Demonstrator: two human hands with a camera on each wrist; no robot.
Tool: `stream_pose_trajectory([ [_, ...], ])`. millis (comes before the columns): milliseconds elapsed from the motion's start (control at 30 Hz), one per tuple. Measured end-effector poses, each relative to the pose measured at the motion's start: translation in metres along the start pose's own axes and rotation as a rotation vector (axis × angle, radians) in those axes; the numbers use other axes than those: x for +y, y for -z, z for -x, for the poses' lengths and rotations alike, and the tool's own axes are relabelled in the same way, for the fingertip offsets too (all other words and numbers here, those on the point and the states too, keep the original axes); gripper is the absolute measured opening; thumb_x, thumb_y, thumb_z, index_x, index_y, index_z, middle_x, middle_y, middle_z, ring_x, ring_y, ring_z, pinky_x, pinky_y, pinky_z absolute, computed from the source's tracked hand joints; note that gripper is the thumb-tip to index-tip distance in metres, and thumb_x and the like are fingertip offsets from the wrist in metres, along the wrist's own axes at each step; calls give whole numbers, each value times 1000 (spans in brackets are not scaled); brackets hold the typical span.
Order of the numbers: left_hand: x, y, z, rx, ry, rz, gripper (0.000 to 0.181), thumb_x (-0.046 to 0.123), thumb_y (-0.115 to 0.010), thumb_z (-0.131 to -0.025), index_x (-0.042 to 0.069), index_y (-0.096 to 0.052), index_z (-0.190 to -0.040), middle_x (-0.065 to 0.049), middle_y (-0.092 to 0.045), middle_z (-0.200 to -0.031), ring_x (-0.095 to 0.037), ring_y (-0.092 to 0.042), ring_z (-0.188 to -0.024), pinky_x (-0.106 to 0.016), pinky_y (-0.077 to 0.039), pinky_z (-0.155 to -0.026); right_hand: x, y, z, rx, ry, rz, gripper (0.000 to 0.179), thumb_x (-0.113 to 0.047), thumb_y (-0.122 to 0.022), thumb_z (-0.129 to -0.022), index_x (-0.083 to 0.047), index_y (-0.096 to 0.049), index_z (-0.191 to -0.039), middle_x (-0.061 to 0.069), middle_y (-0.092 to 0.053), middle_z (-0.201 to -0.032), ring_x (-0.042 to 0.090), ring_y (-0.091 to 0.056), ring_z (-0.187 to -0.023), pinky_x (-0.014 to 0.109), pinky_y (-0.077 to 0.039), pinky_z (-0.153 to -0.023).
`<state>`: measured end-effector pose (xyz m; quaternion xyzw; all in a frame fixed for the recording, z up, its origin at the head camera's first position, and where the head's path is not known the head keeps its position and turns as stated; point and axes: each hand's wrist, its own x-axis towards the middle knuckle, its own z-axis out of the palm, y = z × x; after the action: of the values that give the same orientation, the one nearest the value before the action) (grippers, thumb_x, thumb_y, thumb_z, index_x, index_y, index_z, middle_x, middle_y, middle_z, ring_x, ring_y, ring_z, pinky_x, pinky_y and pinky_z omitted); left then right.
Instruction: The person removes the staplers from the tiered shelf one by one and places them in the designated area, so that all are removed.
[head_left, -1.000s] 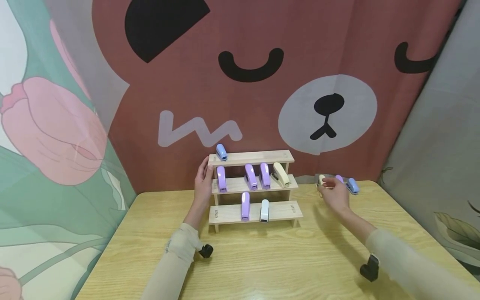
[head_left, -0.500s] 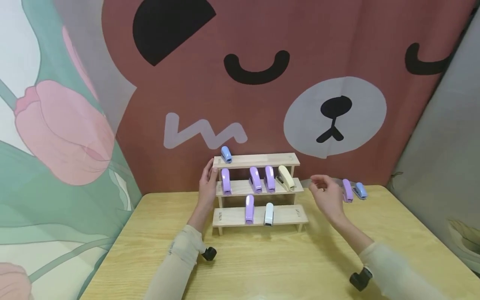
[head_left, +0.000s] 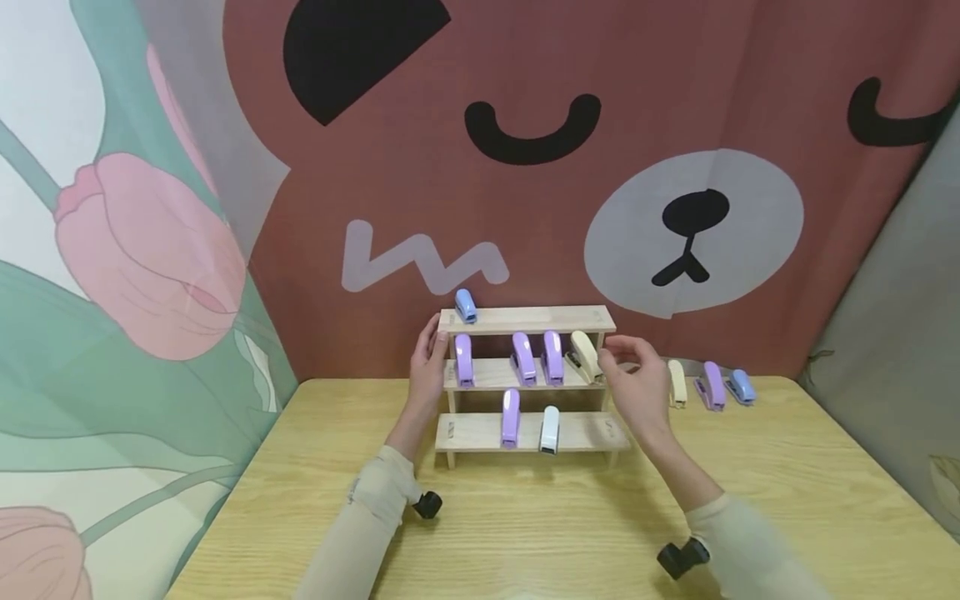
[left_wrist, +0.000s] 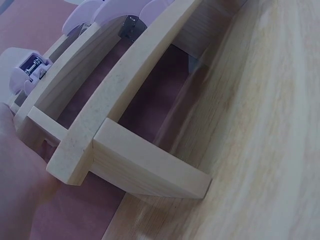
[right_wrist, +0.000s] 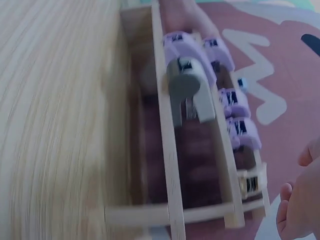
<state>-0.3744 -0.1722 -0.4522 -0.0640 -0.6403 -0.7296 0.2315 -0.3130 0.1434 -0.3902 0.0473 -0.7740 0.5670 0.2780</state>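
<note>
A three-tier wooden display rack (head_left: 543, 319) stands on the table, with my left hand (head_left: 426, 375) gripping its left end near the upper tiers. My right hand (head_left: 641, 387) is at the rack's right end, fingers loosely bent beside a cream stapler (head_left: 585, 356) on the middle tier. In the right wrist view, nothing shows between those fingers (right_wrist: 295, 210). Also on the middle tier are purple staplers (head_left: 463, 360). The top tier bears one blue stapler (head_left: 466, 307) at its left. Below, a purple stapler (head_left: 510, 418) and a white stapler (head_left: 550, 430) sit on the lowest tier.
Right of the rack, another cream stapler (head_left: 677, 383), a purple stapler (head_left: 712, 386) and a small blue stapler (head_left: 741, 387) stand in a row on the wooden table (head_left: 540, 533). A bear-print curtain (head_left: 540, 217) hangs close behind the rack.
My right hand has left the cream stapler on the table and moved left to the rack's right end. That stapler stands in the row at right. My left hand keeps its grip.
</note>
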Motion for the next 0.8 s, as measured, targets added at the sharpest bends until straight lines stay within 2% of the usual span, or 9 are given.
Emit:
stream_pose_trajectory([
  [200, 0, 1, -3, 3, -1, 4, 55, 41, -57, -105, 23, -45, -155, 4, -48, -152, -14, -43, -139, -32, -33, -115, -10, -17, 6, -31, 18, -43, 22, -10, -72, -92, -3, -71, -113, 6, -68, -98, 19, -60, -88, 23, -45, -67],
  [433, 3, 3, -4, -10, 3, 24, 54, 37, -54, -107, 22, -42, -157, 0, -43, -157, -17, -34, -145, -34, -29, -117, -19, -34, 6, -62, 24, -75, 24, -11, -75, -90, -2, -71, -112, 6, -68, -96, 19, -61, -87, 22, -48, -65],
  [567, 3, 4, -4, -9, 12, 24, 54, 37, -55, -106, 23, -43, -157, 1, -43, -156, -16, -35, -145, -33, -29, -117, -25, -40, 7, -79, 29, -97, 24, -10, -76, -90, -3, -71, -112, 5, -67, -96, 18, -60, -87, 24, -48, -66],
  [800, -1, 0, -2, -6, 12, 12, 54, 42, -58, -104, 26, -46, -155, 4, -48, -152, -16, -43, -139, -36, -34, -114, -31, -45, 10, -124, 34, -51, 25, -10, -74, -88, -2, -71, -111, 6, -67, -94, 19, -60, -87, 26, -47, -68],
])
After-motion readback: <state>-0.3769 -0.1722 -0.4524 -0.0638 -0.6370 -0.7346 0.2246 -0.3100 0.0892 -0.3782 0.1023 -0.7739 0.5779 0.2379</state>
